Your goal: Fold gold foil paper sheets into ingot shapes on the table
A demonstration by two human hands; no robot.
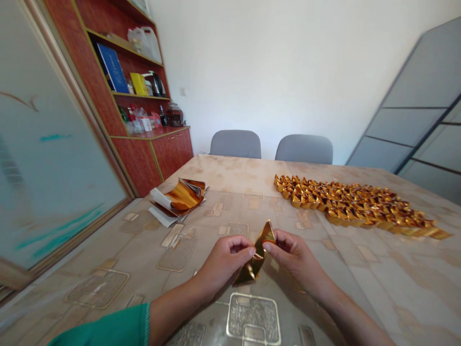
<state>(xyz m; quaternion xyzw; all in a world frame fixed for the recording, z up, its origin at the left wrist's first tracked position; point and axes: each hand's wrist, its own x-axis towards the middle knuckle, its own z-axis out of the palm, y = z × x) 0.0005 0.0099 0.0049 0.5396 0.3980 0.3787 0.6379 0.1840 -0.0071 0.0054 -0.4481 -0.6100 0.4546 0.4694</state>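
Observation:
Between my two hands is a piece of folded gold foil paper (253, 270), standing tilted with one pointed end up and the other down toward the table. My left hand (230, 254) pinches its left side, thumb pressed near the middle. On the right side, my right hand (290, 250) grips it close to the upper point, thumb in front and fingers behind. Several finished gold foil pieces (345, 204) lie in tight rows at the right. At the left sits a loose stack of gold foil paper sheets (185, 199) with white backing showing.
A patterned cloth covers the table (144, 269). Two grey chairs (236, 143) stand behind its far edge. A red wooden cabinet (173, 154) holding bottles, a kettle and a jar is at the back left, beside a frosted glass door (54, 144).

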